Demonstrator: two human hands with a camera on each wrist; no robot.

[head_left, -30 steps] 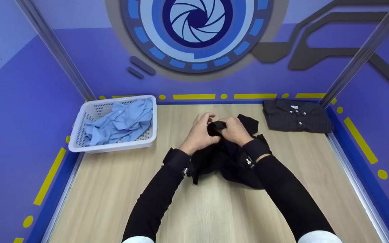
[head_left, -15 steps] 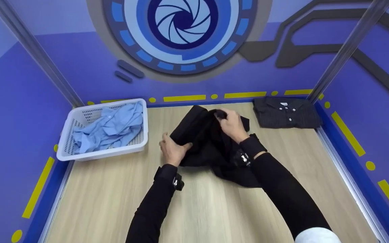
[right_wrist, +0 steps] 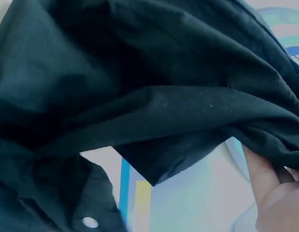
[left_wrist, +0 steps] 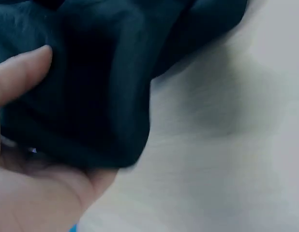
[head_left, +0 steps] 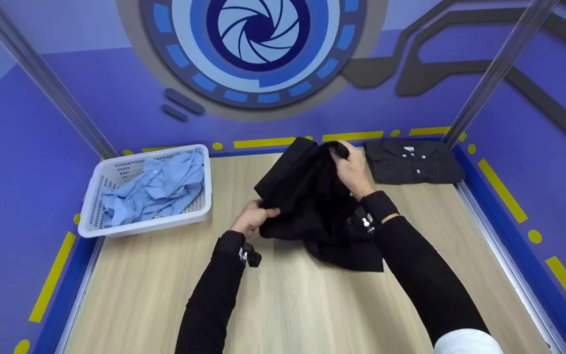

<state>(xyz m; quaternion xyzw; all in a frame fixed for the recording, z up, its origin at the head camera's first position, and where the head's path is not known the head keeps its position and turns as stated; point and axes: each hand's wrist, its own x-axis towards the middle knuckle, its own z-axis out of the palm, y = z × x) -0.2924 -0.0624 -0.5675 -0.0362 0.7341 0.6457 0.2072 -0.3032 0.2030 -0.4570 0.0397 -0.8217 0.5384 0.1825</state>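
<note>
A crumpled black shirt (head_left: 307, 206) is held up by both hands, its lower part on the wooden table. My left hand (head_left: 254, 217) grips its left edge; in the left wrist view the thumb (left_wrist: 26, 72) lies over the cloth and the other fingers are hidden beneath it. Higher up and to the right, my right hand (head_left: 354, 169) pinches a bunched upper part of the shirt. The right wrist view shows the dark cloth stretching away from that hand (right_wrist: 280, 198), with a white button (right_wrist: 90, 222) low on it.
At the back left stands a white perforated basket (head_left: 145, 230) with a crumpled light blue shirt (head_left: 165, 179) in it. A folded dark striped shirt (head_left: 410, 167) lies at the back right. Blue-purple walls (head_left: 67, 98) enclose the table (head_left: 283, 305) on three sides.
The hands were together over the bunched cloth; the left has moved away to the left and grips an edge. The right has risen toward the back, lifting and spreading the shirt. The view has shifted slightly.
</note>
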